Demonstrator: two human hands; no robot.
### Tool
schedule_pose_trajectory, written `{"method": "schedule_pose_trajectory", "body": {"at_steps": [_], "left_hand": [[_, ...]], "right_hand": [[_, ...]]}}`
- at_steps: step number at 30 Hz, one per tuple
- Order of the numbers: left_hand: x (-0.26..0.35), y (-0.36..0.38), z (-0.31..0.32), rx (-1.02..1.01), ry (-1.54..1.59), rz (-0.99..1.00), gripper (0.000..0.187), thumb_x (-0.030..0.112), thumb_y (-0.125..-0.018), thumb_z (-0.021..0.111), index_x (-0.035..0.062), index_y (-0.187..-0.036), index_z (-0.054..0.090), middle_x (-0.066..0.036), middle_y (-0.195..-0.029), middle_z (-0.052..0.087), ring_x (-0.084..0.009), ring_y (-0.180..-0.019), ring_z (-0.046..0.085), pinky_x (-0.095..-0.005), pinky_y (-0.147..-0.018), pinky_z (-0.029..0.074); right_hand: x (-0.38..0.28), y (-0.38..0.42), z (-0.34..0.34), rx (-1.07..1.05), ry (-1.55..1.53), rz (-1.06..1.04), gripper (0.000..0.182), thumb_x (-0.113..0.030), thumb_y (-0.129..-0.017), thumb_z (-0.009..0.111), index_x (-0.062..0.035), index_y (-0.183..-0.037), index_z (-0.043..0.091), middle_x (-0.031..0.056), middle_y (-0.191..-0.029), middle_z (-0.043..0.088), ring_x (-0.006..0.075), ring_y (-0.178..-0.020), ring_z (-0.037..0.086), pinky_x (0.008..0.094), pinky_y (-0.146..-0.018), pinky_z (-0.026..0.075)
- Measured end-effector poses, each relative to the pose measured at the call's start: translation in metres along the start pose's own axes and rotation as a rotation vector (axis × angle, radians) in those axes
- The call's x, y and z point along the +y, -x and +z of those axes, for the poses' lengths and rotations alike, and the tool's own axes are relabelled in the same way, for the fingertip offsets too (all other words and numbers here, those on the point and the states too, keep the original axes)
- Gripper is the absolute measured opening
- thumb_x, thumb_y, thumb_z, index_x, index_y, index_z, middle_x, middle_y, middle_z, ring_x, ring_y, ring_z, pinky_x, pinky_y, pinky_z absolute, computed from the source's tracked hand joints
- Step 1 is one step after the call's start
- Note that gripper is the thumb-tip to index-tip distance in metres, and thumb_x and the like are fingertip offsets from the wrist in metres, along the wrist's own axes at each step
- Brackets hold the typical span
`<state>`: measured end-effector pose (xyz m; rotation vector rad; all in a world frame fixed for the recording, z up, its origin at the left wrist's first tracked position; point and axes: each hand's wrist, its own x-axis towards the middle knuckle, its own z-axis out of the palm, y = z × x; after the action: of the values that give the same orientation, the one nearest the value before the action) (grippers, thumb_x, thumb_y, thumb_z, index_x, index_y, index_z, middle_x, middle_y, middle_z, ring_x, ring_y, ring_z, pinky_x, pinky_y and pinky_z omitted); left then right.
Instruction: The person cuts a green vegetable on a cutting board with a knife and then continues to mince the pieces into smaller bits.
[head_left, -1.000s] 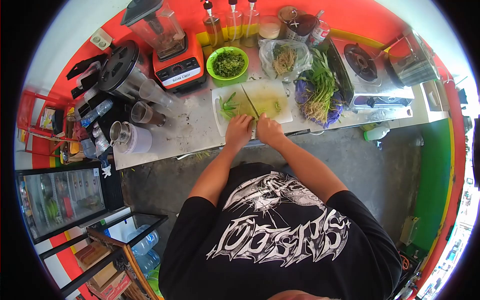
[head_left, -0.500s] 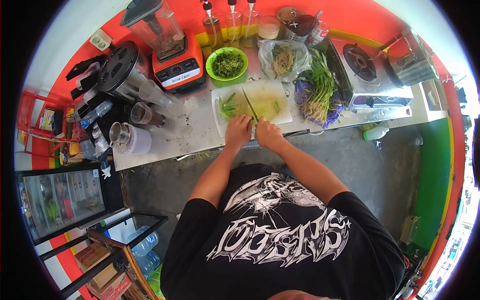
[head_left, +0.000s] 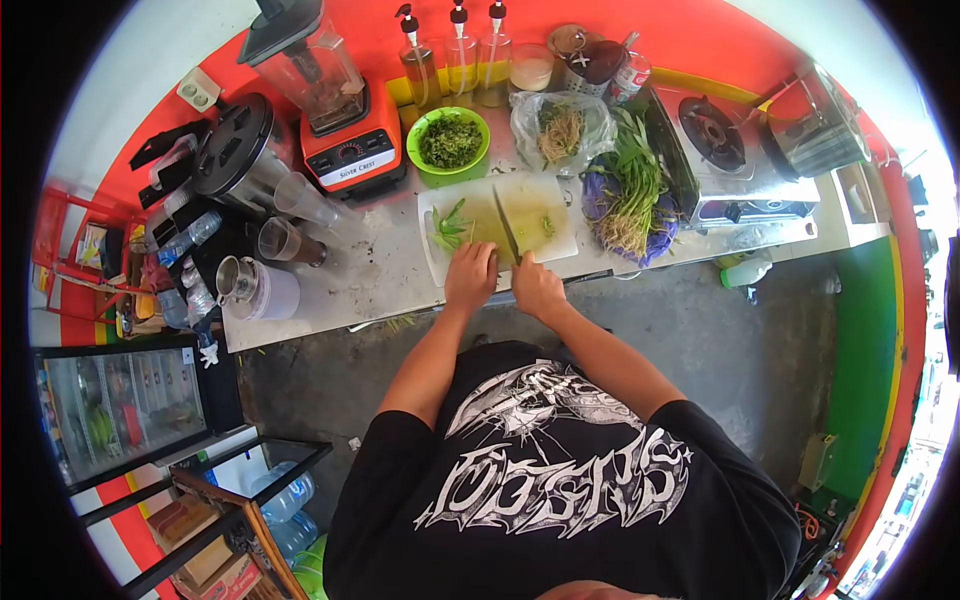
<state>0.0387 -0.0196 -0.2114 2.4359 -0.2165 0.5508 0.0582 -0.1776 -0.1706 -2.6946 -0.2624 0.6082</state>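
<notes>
On the white cutting board (head_left: 436, 262), my right hand (head_left: 540, 286) is wrapped round the handle of a knife (head_left: 505, 222), whose blade points away from me across the board. My left hand (head_left: 472, 275) lies close to the left of the blade, fingers bent together over the near ends of some leafy greens (head_left: 453, 228); the part under the fingers is hidden. A few small cut green pieces (head_left: 548, 228) rest right of the blade.
Behind the board stands a green bowl (head_left: 482, 160) of chopped greens, beside an orange blender (head_left: 352, 150). Rooted greens (head_left: 635, 200) lie on purple plastic at the right, near a gas stove (head_left: 750, 195). Pitchers and a white container (head_left: 272, 290) stand left.
The whole view has shifted slightly. Against the board, the knife tip sits a little further right. Both hands keep nearly the same places and grips.
</notes>
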Motion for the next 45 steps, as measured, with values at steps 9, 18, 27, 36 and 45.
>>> {"method": "schedule_pose_trajectory", "body": {"at_steps": [9, 18, 27, 36, 45], "left_hand": [[0.002, 0.001, -0.002, -0.057, -0.098, 0.004, 0.018, 0.016, -0.094, 0.061, 0.0086, -0.109, 0.067, -0.005, -0.103, 0.062, -0.0289, -0.101, 0.055, -0.0430, -0.090, 0.044], [0.007, 0.001, -0.008, -0.052, -0.080, 0.149, 0.023, 0.013, -0.089, 0.067, 0.0100, -0.112, 0.069, -0.002, -0.110, 0.065, -0.0262, -0.105, 0.056, -0.0412, -0.091, 0.044], [0.004, 0.002, -0.006, -0.064, -0.093, 0.063, 0.020, 0.014, -0.085, 0.071, 0.0084, -0.103, 0.064, -0.006, -0.099, 0.061, -0.0293, -0.099, 0.055, -0.0433, -0.086, 0.043], [0.002, 0.001, -0.004, -0.042, -0.017, 0.061, 0.012, 0.012, -0.087, 0.069, 0.0087, -0.099, 0.067, -0.005, -0.093, 0.062, -0.0288, -0.096, 0.056, -0.0420, -0.085, 0.043], [0.002, 0.001, -0.001, 0.005, -0.056, 0.108, 0.013, 0.011, -0.086, 0.069, 0.0081, -0.099, 0.068, -0.007, -0.091, 0.063, -0.0307, -0.090, 0.058, -0.0434, -0.082, 0.046]], "right_hand": [[0.042, -0.003, -0.026, 0.169, -0.047, 0.075, 0.034, -0.032, -0.103, 0.051, 0.0012, -0.112, 0.050, 0.0334, -0.096, 0.069, 0.0528, -0.092, 0.068, 0.0587, -0.084, 0.053], [0.018, 0.009, -0.015, 0.139, -0.078, -0.079, 0.034, -0.032, -0.102, 0.053, 0.0021, -0.106, 0.055, 0.0326, -0.089, 0.069, 0.0517, -0.087, 0.068, 0.0593, -0.080, 0.053], [0.007, 0.011, -0.013, 0.083, 0.003, -0.086, 0.035, -0.033, -0.102, 0.053, 0.0021, -0.106, 0.056, 0.0318, -0.091, 0.070, 0.0500, -0.087, 0.069, 0.0572, -0.081, 0.055], [0.006, 0.016, -0.001, 0.010, 0.015, 0.001, 0.033, -0.032, -0.103, 0.052, 0.0013, -0.108, 0.052, 0.0302, -0.093, 0.071, 0.0488, -0.090, 0.070, 0.0562, -0.081, 0.056], [-0.001, -0.005, -0.009, 0.005, 0.097, -0.064, 0.030, -0.030, -0.105, 0.050, -0.0003, -0.108, 0.050, 0.0273, -0.097, 0.072, 0.0455, -0.092, 0.072, 0.0530, -0.081, 0.057]]}}
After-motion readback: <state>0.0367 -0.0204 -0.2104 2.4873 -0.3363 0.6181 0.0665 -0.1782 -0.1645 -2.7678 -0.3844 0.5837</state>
